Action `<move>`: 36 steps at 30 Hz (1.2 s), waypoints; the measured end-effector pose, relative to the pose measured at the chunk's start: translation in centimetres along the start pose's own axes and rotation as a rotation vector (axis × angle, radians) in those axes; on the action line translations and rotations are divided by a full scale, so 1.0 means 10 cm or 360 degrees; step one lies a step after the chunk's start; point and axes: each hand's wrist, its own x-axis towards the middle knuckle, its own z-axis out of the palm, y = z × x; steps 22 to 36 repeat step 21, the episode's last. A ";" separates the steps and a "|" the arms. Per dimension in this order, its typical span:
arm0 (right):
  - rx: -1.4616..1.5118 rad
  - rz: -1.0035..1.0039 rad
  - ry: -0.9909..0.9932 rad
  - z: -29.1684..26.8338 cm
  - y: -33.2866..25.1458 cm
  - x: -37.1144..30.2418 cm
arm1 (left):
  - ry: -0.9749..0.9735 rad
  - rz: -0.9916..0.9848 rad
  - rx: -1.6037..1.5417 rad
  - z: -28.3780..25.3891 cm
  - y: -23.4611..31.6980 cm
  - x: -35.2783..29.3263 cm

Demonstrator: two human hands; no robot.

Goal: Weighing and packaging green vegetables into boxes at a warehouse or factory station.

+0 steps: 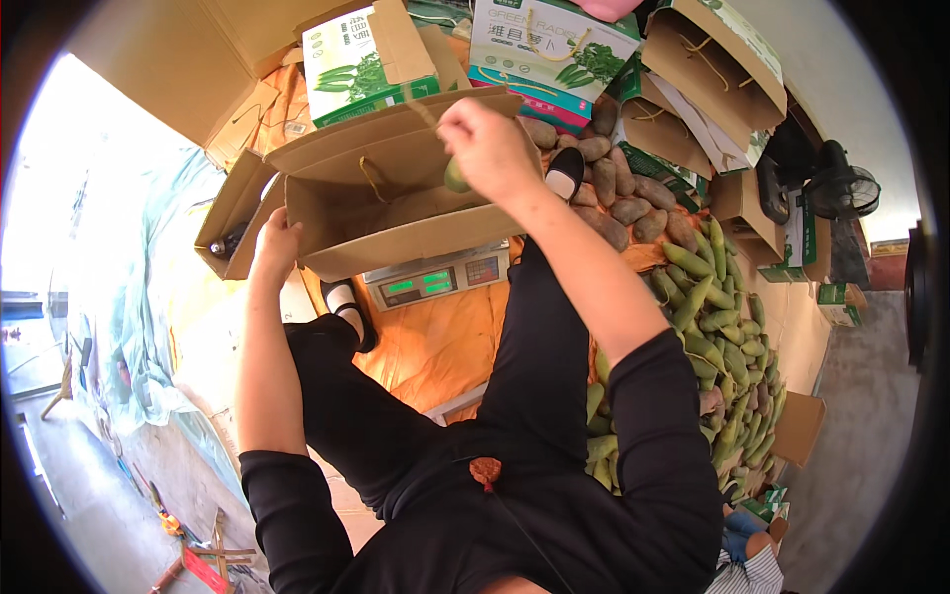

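Observation:
An open brown cardboard box (396, 243) rests on a digital scale (426, 280) with lit green digits. My left hand (277, 243) is closed on the box's left edge, thumb toward the inside. My right hand (485, 148) is over the box's right end, with its fingers curled together. A blurred tan strip (421, 107) shows by its fingertips; I cannot tell whether they grip it. Just below that hand, a green radish (455, 178) is partly visible inside the box. A yellow cord handle (369, 178) hangs on the box's far inner wall.
Reddish-brown tubers (633, 210) and a large heap of green radishes (727, 337) lie to my right. Printed cartons (544, 49) stand beyond the box, with open cartons (708, 59) stacked at the far right. A black fan (841, 183) stands beside them. Orange sheeting (416, 366) covers the floor between my legs.

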 end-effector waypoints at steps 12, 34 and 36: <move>0.0591 0.0046 0.0129 -0.78 0.26 -0.61 | -0.0073 -0.0028 0.0010 0.04 0.05 -0.01; 0.0038 0.1127 0.0219 -1.39 2.39 -2.39 | -0.0268 -0.0082 0.0116 0.01 -0.11 0.19; 0.0038 0.1127 0.0219 -1.39 2.39 -2.39 | -0.0268 -0.0082 0.0116 0.01 -0.11 0.19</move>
